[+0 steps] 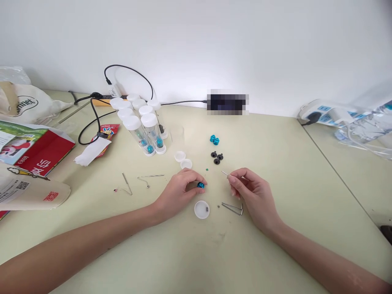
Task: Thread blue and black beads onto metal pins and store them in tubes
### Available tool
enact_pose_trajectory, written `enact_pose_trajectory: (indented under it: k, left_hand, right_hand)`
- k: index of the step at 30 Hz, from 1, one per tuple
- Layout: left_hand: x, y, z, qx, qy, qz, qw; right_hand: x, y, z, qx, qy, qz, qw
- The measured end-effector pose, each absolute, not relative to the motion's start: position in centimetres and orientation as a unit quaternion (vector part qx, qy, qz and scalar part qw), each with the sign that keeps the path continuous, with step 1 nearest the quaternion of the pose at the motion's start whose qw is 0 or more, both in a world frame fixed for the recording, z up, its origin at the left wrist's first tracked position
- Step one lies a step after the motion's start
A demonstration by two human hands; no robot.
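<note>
Between the thumb and fingertips of my left hand [177, 190] is a small blue round part [201, 185], held at the tabletop. My right hand [255, 194] pinches a thin metal rod [225, 173], its tip pointing left and apart from the blue part. Below my left fingertips lies a white round lid [199, 211] with tiny dark pieces [207, 209] in it. Bent metal rods [233, 209] rest beside my right hand. Farther back are three black stemmed discs [217, 157], blue parts [214, 140] and a tiny green piece [207, 169].
Several white-capped clear tubes [143, 130] stand back left, with an uncapped clear tube [177, 139] and white caps [185, 163] nearby. More bent wires [127, 185] lie left. A red box [45, 151] and paper cup [39, 192] occupy the left; a power strip [324, 112] sits right.
</note>
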State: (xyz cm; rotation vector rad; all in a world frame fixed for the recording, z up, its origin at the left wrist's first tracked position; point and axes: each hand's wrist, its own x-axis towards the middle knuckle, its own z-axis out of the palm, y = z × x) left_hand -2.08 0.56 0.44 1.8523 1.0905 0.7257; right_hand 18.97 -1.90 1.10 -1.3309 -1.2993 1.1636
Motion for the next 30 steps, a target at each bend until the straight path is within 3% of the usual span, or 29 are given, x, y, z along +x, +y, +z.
enact_pose_trajectory:
  k: [12, 17, 22, 30]
  left_hand:
    - [-4.2, -0.7, 1.1, 0.816, 0.447, 0.281, 0.236]
    - [-3.7, -2.9, 1.0, 0.869, 0.309, 0.384, 0.037]
    - [-2.0, -6.0, 0.1, 0.931, 0.208, 0.268, -0.137]
    - [-1.5, -6.9, -0.3, 0.939, 0.269, 0.192, -0.092]
  right_hand:
    - [18.9, -3.1, 0.7, -0.520, -0.639, 0.327, 0.464]
    - [19.4, -5.4, 0.7, -0.508, -0.701, 0.232, 0.443]
    - [20.8, -7.9, 0.5, -0.468, -0.766, 0.185, 0.400]
    - [20.8, -7.8, -0.2, -0.472, -0.808, 0.136, 0.324]
